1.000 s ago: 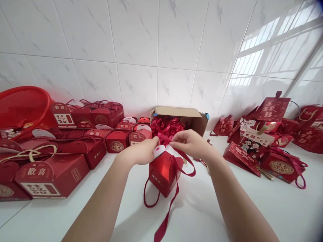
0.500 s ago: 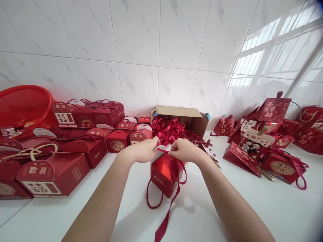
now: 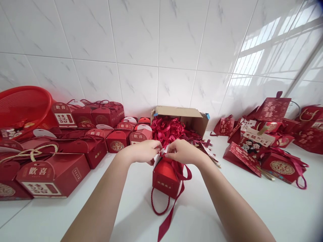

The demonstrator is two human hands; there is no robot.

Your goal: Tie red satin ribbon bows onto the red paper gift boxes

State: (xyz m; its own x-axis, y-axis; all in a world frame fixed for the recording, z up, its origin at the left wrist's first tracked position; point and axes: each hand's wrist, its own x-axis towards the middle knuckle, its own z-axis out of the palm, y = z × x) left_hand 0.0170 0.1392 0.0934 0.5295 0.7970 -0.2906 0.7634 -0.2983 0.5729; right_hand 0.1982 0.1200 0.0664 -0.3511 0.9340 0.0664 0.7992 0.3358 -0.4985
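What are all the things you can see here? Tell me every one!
small gift box: one, red, on the white counter in the middle
ribbon: one, dark red, from the box's top, tail trailing toward the camera
cardboard box: one, brown, open, behind the gift box by the wall
loose ribbons: a heap, red, in the cardboard box
gift boxes: many, red, stacked at left
basket: one, red, far left
gift bags: several, red, piled at right
counter: one, white
wall tiles: white, behind
left hand: pinching the small gift box's top
right hand: pinching the ribbon there
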